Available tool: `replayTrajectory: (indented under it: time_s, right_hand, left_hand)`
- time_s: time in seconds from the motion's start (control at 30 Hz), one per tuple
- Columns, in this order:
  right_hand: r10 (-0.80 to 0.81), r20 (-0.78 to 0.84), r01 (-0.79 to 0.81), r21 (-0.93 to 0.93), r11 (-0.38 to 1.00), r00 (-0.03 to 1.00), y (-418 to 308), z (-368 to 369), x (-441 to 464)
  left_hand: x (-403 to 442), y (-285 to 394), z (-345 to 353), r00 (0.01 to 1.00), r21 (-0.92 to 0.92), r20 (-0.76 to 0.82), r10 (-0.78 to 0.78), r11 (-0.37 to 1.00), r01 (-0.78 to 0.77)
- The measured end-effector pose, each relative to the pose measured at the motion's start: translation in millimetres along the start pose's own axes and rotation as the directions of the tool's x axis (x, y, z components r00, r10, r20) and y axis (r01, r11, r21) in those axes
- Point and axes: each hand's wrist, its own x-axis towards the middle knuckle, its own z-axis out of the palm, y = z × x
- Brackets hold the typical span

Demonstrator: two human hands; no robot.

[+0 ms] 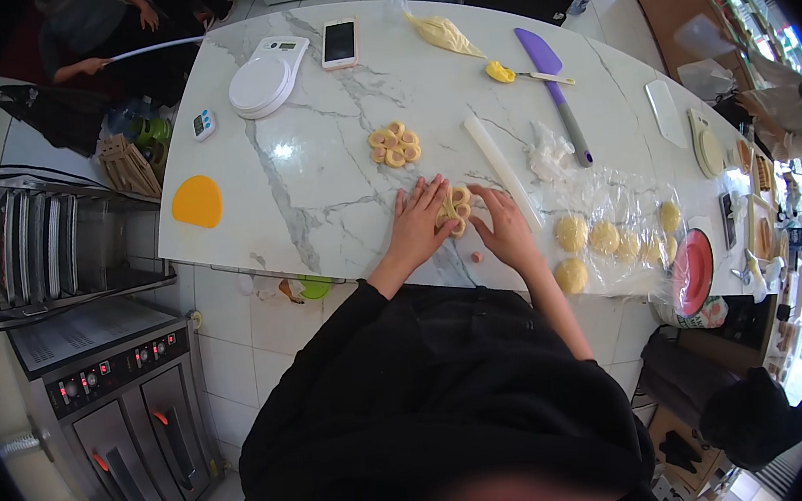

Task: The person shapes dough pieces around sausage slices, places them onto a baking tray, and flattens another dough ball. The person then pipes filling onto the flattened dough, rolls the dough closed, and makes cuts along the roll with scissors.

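Note:
A flower-shaped piece of dough with sausage slices lies on the marble table between my hands. My left hand rests against its left side, fingers stretched out and thumb at its lower edge. On the other side, my right hand has its thumb and fingers apart close to the dough. Both hands partly hide its edges. A small loose sausage piece is on the table just below. Farther away sits a second dough flower, its petals holding sausage slices. A white rolling pin lies to the right.
Several dough balls lie under and beside clear plastic at right, near a red plate. Beyond are a purple spatula, piping bag, phone and white scale. An orange scraper is left. Another person stands far left.

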Motion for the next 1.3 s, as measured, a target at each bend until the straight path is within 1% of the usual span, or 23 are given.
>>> replayTrajectory:
  time_s: [0.07,0.1,0.2,0.23,0.27,0.33,0.37,0.47,0.5,0.6,0.67,0.7,0.8,0.9,1.0,1.07,1.1,1.17,1.2,1.27,1.3]
  right_hand:
    - [0.151,0.141,-0.155,0.014,0.988,0.978,-7.7,-10.4,-19.3]
    - [0.109,0.102,-0.11,0.003,0.994,0.989,-4.5,-2.5,-30.3]
    - [0.259,0.256,-0.279,0.045,0.959,0.931,13.1,18.0,-43.9]
    - [0.211,0.158,-0.224,0.07,0.972,0.965,13.2,18.4,-44.0]
    - [0.234,0.107,-0.249,0.159,0.955,0.966,13.3,18.2,-40.7]
    - [0.294,0.012,-0.281,0.339,0.898,0.956,8.0,14.1,-24.8]
    - [0.257,-0.01,-0.236,0.363,0.901,0.966,3.6,10.7,-13.8]
    - [0.286,0.013,-0.271,0.358,0.893,0.958,10.7,26.0,6.1]
    - [0.244,0.011,-0.234,0.317,0.919,0.97,11.3,29.3,12.0]
    - [0.214,0.021,-0.211,0.274,0.938,0.977,12.2,37.0,23.6]
    - [0.238,0.029,-0.24,0.115,0.964,0.971,8.7,36.9,28.6]
    - [0.252,0.034,-0.253,0.034,0.967,0.967,7.5,36.6,29.9]
    - [0.265,0.058,-0.266,-0.002,0.964,0.962,12.8,40.0,33.9]
    - [0.271,0.043,-0.272,0.041,0.961,0.962,18.3,48.5,35.2]
    - [0.261,0.04,-0.26,-0.017,0.965,0.965,17.3,51.6,36.6]
    - [0.227,0.05,-0.231,0.115,0.966,0.973,22.0,40.0,35.7]
    - [0.206,0.051,-0.212,0.181,0.96,0.977,26.0,33.0,36.9]
    - [0.336,-0.039,-0.314,0.273,0.909,0.941,38.4,24.1,28.8]
    - [0.407,-0.073,-0.364,0.324,0.873,0.91,39.6,21.3,21.9]
    - [0.398,-0.039,-0.376,0.257,0.89,0.916,38.2,23.4,10.7]
    - [0.403,-0.018,-0.39,0.217,0.895,0.915,36.3,28.5,7.3]
  left_hand:
    - [1.2,-0.9,-1.3,0.999,0.036,0.036,-0.007,0.999,0.006]
    - [0.4,-0.6,-0.8,0.999,0.057,0.044,-0.009,0.998,0.006]
    - [0.8,-2.7,1.2,0.997,0.096,0.074,0.002,0.995,-0.009]
    - [-0.1,-5.6,1.3,0.996,0.092,0.09,0.008,0.996,-0.016]
    - [-1.0,-8.6,1.0,0.994,0.09,0.106,0.012,0.996,-0.021]
    - [-1.5,-14.8,1.0,0.994,-0.007,0.111,0.017,1.0,-0.017]
    - [-2.8,-16.4,1.5,0.993,-0.058,0.112,0.021,0.998,-0.015]
    - [-2.1,-13.5,-5.9,0.992,-0.131,0.127,-0.001,0.991,0.018]
    - [-3.2,-13.9,-5.5,0.994,-0.147,0.107,-0.003,0.989,0.019]
    - [-7.8,-14.6,-6.2,1.0,-0.205,0.025,-0.018,0.978,0.022]
    - [-11.3,-14.1,-6.7,0.998,-0.261,-0.053,-0.035,0.965,0.02]
    - [-12.7,-14.7,-6.4,0.998,-0.253,-0.047,-0.031,0.967,0.019]
    - [-14.2,-17.3,-5.4,0.999,-0.239,-0.027,-0.027,0.971,0.02]
    - [-14.8,-20.0,-4.1,1.0,-0.245,-0.006,-0.027,0.969,0.025]
    - [-13.3,-19.1,-5.9,1.0,-0.246,0.006,-0.021,0.969,0.021]
    - [-13.9,-15.9,-12.1,0.999,-0.254,0.03,-0.028,0.967,0.034]
    - [-13.2,-14.6,-14.2,0.999,-0.292,-0.021,-0.031,0.956,0.024]
    - [-11.3,-11.6,-15.8,0.991,-0.369,-0.124,-0.052,0.93,0.002]
    - [-9.5,-11.3,-16.1,0.994,-0.303,-0.109,-0.021,0.953,-0.014]
    - [-6.7,-11.5,-16.3,0.997,-0.168,-0.058,0.044,0.984,-0.053]
    - [-6.0,-10.2,-13.6,0.997,-0.135,-0.04,0.062,0.989,-0.067]
